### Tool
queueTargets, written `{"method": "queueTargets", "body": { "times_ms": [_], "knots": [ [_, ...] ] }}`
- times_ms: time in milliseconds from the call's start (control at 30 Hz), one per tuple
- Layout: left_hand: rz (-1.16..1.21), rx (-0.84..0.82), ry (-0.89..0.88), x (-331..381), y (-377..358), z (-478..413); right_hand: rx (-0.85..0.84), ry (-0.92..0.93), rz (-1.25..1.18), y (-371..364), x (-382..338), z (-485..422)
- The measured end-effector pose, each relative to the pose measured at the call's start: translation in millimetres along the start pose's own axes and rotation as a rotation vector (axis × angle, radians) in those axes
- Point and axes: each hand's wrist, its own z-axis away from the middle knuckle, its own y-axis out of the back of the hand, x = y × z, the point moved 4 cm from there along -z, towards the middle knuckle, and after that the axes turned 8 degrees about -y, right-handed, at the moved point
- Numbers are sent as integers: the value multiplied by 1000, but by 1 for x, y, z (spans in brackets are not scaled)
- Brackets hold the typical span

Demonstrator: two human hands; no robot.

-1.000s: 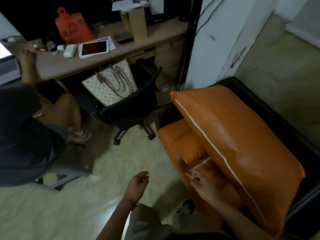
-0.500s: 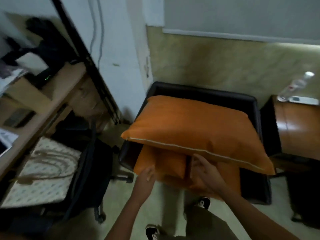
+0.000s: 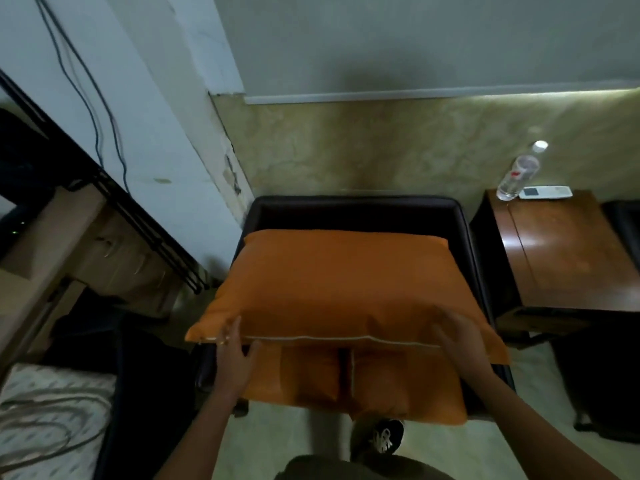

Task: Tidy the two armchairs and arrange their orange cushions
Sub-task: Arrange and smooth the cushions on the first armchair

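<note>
Large orange cushion lies flat across the black armchair.

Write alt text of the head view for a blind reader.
A left hand and right hand grip the near edge of a large orange cushion lying on a black armchair, over orange seat cushions. A side table with a bottle and a remote stands to the right.
</note>
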Motion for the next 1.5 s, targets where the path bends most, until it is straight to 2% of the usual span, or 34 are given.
{"method": "queueTargets", "body": {
  "times_ms": [67,200,300,600,767,967,1233,1500],
  "knots": [
    [0,-17,-39,1,0,-10,-64,-6,36,10,11,-15],
    [29,-211,-129,20,-18,-30,-220,46,144,3,22,-32],
    [-1,-268,-108,28,-35,-43,-257,4,117,-11,24,-34],
    [-56,-267,-110,5,-56,-95,-199,10,229,-29,11,-64],
    [-227,-251,-149,48,-57,-122,-184,-40,353,-35,3,-104],
    [-258,-227,-195,66,-58,-178,-138,-35,419,-33,-16,-150],
    [-268,-231,-211,64,-67,-279,-4,12,475,-48,-57,-234],
    [-299,-255,-284,84,-89,-372,174,-70,653,-72,-88,-302]
  ]
}}
